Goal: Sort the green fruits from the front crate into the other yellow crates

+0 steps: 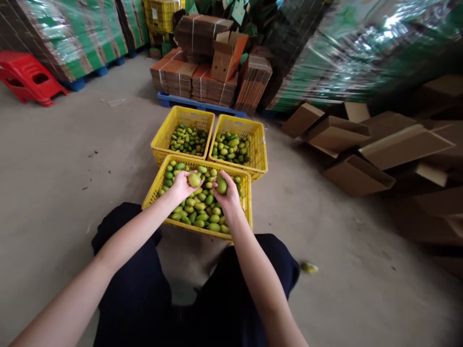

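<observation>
Yellowish fruit (194, 180) near frame centre, held in left hand (181, 185), fingers loosely curled at it. Greener fruit (222, 184) just right, in right hand (229, 195), fingers partly wrapped around it. Both above yellow crate (248, 197) of green fruits (201, 217). Two similar crates (257, 142) beyond, upper centre; red stool (21, 61), upper left.

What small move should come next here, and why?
Probably the right hand should reach forward and set its green fruit in the far right crate: that crate stands just ahead and already holds similar fruit, while the left hand also holds a yellowish fruit, so neither hand is empty.
</observation>
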A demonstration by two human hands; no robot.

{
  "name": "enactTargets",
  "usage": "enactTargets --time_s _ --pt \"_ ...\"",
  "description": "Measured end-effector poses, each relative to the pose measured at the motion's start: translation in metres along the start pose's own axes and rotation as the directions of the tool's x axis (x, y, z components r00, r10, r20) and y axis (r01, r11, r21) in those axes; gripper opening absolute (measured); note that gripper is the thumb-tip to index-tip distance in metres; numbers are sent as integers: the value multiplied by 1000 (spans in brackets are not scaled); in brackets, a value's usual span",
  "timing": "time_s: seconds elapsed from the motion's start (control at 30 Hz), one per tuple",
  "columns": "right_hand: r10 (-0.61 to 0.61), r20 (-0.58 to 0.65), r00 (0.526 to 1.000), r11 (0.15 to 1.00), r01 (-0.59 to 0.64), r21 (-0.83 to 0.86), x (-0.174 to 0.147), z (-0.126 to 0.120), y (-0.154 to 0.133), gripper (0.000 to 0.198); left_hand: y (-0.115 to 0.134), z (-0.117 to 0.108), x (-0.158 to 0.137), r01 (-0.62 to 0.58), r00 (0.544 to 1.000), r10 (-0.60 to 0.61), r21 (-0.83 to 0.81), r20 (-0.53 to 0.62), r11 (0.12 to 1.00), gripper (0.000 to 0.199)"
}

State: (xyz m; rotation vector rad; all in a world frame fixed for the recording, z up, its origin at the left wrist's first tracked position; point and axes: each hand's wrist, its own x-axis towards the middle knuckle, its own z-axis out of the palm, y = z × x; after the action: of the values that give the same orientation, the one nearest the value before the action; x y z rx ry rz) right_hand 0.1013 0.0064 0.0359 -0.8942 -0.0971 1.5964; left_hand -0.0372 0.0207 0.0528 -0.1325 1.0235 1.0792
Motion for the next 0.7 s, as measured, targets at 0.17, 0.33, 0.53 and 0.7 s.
enactTargets --time_s 0.17,0.33,0.53,0.7 --pt "58 19 998 995 -56 -86 -7 -4 6 19 -1 -1 -11 32 985 -26 -29 170 999 24" --pt "36 41 998 991 -31 -130 -17 -5 9 25 -1 2 -15 -1 934 30 -81 356 997 27" --pt "28 42 999 995 -24 -98 -39 5 2 16 2 5 -27 -21 896 88 -156 435 987 33" --pt "-113 61 992 991 117 -69 -63 12 -10 13 3 6 -36 -40 878 152 -245 455 969 23"
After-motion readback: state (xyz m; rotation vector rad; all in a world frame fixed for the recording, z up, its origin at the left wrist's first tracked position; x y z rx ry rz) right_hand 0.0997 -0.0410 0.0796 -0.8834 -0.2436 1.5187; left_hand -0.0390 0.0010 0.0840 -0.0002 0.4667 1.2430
